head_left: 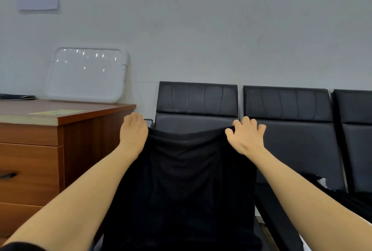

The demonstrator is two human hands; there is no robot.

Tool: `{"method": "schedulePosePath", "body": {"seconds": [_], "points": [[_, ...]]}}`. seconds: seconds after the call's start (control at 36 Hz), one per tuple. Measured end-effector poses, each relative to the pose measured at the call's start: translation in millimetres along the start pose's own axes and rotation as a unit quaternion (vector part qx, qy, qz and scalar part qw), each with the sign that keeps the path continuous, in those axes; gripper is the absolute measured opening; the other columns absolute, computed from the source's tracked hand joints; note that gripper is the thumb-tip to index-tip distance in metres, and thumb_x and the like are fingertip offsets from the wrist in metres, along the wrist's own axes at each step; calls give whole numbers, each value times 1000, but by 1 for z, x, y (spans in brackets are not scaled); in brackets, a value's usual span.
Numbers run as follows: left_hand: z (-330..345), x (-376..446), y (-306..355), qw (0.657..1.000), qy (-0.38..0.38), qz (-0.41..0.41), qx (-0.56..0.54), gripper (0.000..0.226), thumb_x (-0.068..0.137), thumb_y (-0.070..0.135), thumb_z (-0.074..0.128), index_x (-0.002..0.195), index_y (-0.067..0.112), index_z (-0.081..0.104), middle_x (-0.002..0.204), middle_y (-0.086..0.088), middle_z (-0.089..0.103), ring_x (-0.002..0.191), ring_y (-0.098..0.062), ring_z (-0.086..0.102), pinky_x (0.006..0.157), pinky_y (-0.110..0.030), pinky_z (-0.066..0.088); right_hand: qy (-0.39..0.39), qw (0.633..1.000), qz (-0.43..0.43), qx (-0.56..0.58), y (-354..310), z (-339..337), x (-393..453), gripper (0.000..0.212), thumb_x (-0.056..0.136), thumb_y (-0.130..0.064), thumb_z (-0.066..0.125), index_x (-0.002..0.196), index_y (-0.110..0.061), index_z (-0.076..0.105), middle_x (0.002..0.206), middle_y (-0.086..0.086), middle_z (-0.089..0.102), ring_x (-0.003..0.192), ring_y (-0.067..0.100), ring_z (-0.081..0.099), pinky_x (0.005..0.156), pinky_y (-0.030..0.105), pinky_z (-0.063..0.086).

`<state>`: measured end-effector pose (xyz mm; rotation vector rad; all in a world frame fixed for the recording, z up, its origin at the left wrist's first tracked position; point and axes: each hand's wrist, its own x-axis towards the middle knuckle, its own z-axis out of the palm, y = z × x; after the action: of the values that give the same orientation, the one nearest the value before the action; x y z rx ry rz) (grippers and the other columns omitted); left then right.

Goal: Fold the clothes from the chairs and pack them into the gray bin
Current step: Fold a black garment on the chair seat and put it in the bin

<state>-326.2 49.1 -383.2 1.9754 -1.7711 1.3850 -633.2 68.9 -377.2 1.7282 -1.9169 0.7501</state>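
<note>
Black garment [181,180] — bottom edge cut off

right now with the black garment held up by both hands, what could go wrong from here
1. The black garment hangs from pinches at its top corners only; the right hand shows loose outer fingers, so that corner could slip.
2. The left hand is close to the wooden desk corner and might knock it.
3. The gray bin is not in view, so the garment's hanging lower part may drag over the chairs when carried.
</note>
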Motion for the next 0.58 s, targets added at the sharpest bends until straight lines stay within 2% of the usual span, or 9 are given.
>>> {"method": "schedulePosePath", "body": {"seconds": [0.06,0.14,0.28,0.39,0.47,0.58], "points": [[-1,-1,-2,1000,9,-12,-20,19,90,10,41,105,16,53,107,-2,52,99,-20,47,81,-28,35,-14,1000,-5,-23,0,-1,-1,36,93,-42,35,111,-16,53,106,3,39,101,23,36,92,40,25],[-4,-5,-4,998,16,-27,-50,20,89,9,41,105,16,51,105,0,53,99,-21,47,79,-29,33,9,1000,0,-24,-1,-1,-2,32,96,-33,39,118,-18,57,114,5,42,104,25,39,91,40,27],[-20,-7,-8,995,39,-45,-86,21,88,7,44,106,15,50,101,0,60,99,-22,49,79,-29,33,82,995,35,39,-6,-12,-5,27,99,-28,40,113,-15,59,111,7,44,100,26,39,84,38,25],[-39,-6,-13,989,78,-58,-115,19,83,5,50,100,12,53,96,-4,61,95,-24,52,80,-30,36,127,982,76,115,-14,-31,-6,27,98,-25,40,113,-13,60,110,9,44,100,28,38,91,40,26],[-59,-6,-21,984,108,-64,-128,11,78,4,52,87,9,54,81,-7,60,84,-26,51,76,-32,36,161,972,90,144,-19,-51,-7,27,97,-23,40,111,-11,59,112,10,43,102,29,37,93,40,25],[-80,-4,-30,976,129,-68,-161,8,88,10,40,82,11,47,84,-8,58,88,-26,47,79,-33,31,200,960,96,169,-25,-74,-8,27,96,-23,40,109,-9,60,114,11,43,104,29,36,95,40,23]]}}
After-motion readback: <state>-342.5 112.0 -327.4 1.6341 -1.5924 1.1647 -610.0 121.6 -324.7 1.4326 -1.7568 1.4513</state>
